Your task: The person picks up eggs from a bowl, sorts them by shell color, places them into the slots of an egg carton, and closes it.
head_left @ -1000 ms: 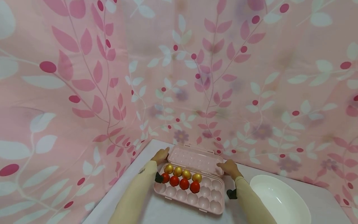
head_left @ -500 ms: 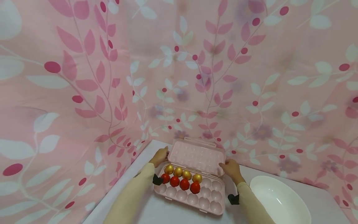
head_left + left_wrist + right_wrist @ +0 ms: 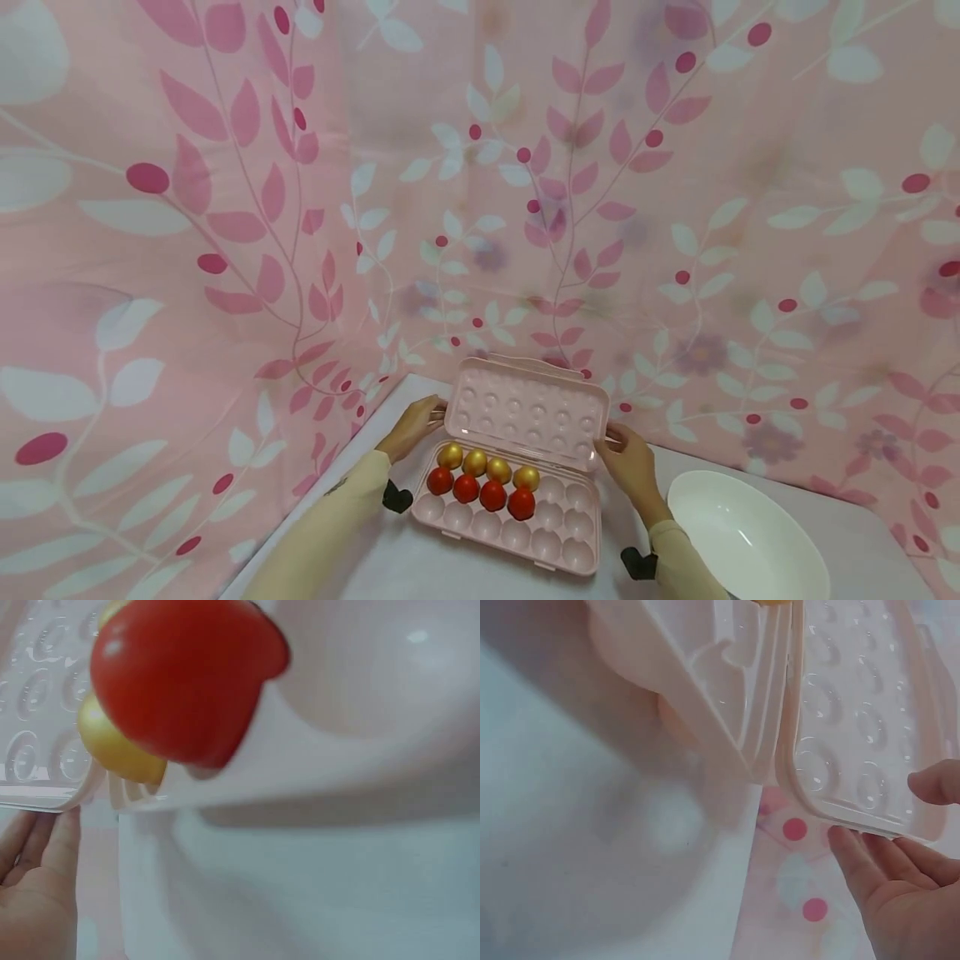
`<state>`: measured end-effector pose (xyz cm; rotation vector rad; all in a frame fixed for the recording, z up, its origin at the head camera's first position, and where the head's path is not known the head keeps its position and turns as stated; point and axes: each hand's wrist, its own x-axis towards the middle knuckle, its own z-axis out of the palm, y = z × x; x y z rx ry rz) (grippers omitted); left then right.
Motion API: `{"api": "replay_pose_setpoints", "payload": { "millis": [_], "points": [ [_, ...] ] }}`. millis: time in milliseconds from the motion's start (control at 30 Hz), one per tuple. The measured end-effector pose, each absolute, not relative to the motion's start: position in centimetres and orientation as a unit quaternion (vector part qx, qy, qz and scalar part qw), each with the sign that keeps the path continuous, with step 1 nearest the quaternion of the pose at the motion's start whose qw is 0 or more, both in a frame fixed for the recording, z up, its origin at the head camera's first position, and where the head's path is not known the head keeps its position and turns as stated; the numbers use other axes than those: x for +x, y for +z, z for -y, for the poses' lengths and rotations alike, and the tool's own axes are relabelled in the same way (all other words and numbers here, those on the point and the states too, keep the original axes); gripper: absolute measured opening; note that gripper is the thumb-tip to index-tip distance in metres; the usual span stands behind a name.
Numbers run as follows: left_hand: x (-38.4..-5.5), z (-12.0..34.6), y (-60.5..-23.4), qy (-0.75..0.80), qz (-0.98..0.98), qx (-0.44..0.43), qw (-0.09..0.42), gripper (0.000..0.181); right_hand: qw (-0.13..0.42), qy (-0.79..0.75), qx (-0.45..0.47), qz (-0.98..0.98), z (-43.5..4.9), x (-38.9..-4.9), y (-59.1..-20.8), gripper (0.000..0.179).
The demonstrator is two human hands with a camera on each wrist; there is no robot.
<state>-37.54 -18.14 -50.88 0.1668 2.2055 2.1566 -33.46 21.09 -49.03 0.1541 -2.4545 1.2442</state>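
Observation:
A pink plastic egg box (image 3: pixel 517 533) lies unfolded on the table, its raised lid (image 3: pixel 517 408) leaning back at the hinge. Several golden eggs (image 3: pixel 476 462) fill part of its back row, with several red eggs (image 3: pixel 492 496) in the row before them. My left hand (image 3: pixel 411 427) touches the lid's left edge; in the left wrist view, its extended fingers (image 3: pixel 61 844) meet the lid's rim. On the right edge my right hand (image 3: pixel 628 462) holds the lid. The right wrist view shows the thumb (image 3: pixel 937 781) over the inner face and fingers (image 3: pixel 855 862) at the rim.
A white oval bowl (image 3: pixel 746 533) stands on the table right of the box, close to the right forearm. Behind and to the left hangs a pink leaf-patterned cloth (image 3: pixel 525 208). The white tabletop (image 3: pixel 450 575) extends in front of the box.
The lid has swung upward, showing more of its dimpled inner face. Both hands have stayed at its side edges, the left shifting slightly outward and the right slightly outward too.

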Motion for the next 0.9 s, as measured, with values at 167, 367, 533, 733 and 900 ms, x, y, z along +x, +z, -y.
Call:
{"api": "replay_pose_setpoints", "payload": {
  "millis": [167, 367, 533, 733, 900],
  "points": [
    [-36.0, 19.6, -51.3, 0.713, -0.697, 0.075, 0.011, 0.046, 0.220, 0.456, 0.079, 0.859, -20.8, -31.8, -49.0, 0.040],
    [-34.5, 20.5, -51.1, 0.716, -0.691, 0.092, 0.020, 0.041, 0.204, 0.500, 0.067, 0.839, -21.1, -29.2, -48.8, 0.035],
    [-33.4, 20.6, -50.7, 0.713, -0.691, 0.109, 0.034, 0.046, 0.211, 0.529, 0.095, 0.816, -21.9, -27.3, -48.9, 0.030],
    [-31.5, 21.2, -50.3, 0.651, -0.744, 0.148, 0.027, 0.064, 0.214, 0.552, 0.178, 0.786, -22.4, -25.8, -48.8, 0.031],
    [-29.2, 21.5, -50.0, 0.541, -0.806, 0.237, -0.031, 0.047, 0.246, 0.451, 0.254, 0.820, -22.2, -24.9, -48.6, 0.022]
  ]
}}
